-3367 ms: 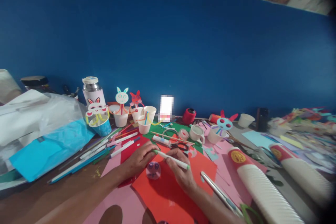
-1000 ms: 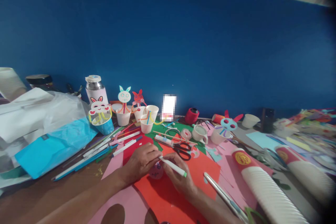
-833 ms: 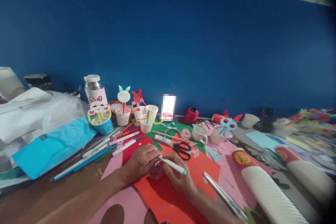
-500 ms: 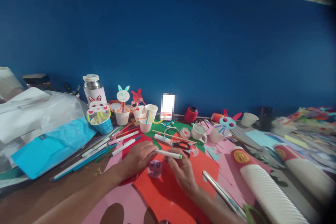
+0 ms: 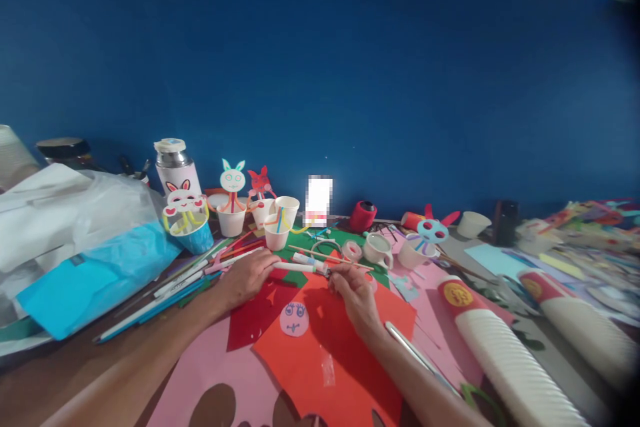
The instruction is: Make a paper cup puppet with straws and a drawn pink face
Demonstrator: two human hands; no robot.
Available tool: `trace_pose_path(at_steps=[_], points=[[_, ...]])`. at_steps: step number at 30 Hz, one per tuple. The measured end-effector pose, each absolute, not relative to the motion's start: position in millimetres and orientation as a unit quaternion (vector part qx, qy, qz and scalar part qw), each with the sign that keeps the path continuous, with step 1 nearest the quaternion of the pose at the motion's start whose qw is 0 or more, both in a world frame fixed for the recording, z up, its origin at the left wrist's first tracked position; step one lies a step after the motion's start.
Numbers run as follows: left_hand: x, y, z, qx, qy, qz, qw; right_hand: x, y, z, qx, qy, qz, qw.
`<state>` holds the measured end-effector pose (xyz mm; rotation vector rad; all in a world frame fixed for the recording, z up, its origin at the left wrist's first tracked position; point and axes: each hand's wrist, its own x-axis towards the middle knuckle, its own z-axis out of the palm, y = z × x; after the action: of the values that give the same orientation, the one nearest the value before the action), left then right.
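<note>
My left hand [image 5: 251,275] has its fingers closed on one end of a white marker [image 5: 295,267], left of centre. The marker's other end points toward my right hand [image 5: 351,287], whose fingers are bent together over the orange paper near the scissors; what they pinch, if anything, is too small to make out. Below and between the hands, a round pink paper face [image 5: 294,319] with drawn eyes and mouth lies on the orange paper [image 5: 345,353]. A dark red sheet [image 5: 255,320] lies under my left wrist.
Paper cups with animal figures [image 5: 231,219] stand behind on the left, near a flask [image 5: 175,170]. Pens [image 5: 185,280] lie left. On the right are a blue-faced figure [image 5: 433,231], a white pen [image 5: 415,353] and stacked paper cups [image 5: 510,360].
Both hands have moved up and away from the paper face, my left hand also leftward. The marker has moved up and left, and my right hand no longer holds its green-tipped end.
</note>
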<state>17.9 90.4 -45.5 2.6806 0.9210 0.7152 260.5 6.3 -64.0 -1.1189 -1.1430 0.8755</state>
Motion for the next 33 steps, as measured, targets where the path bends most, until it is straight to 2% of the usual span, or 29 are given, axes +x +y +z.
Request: trace_pose_path(at_steps=[5, 12, 17, 27, 33], points=[[19, 91, -46, 0.916, 0.323, 0.223, 0.083, 261, 1, -72, -0.532, -0.584, 0.323, 0.521], [21, 90, -46, 0.916, 0.34, 0.204, 0.059, 255, -13, -70, -0.527, -0.751, 0.118, 0.381], [19, 90, -48, 0.912, 0.355, 0.202, 0.041, 252, -14, -73, -0.517, -0.793, 0.04, 0.321], [22, 86, -50, 0.909, 0.36, 0.208, 0.022, 251, -19, -58, -0.47, -0.825, 0.07, 0.306], [31, 72, -39, 0.891, 0.33, 0.292, 0.111, 248, -22, -55, -0.458, -0.837, 0.105, 0.279]])
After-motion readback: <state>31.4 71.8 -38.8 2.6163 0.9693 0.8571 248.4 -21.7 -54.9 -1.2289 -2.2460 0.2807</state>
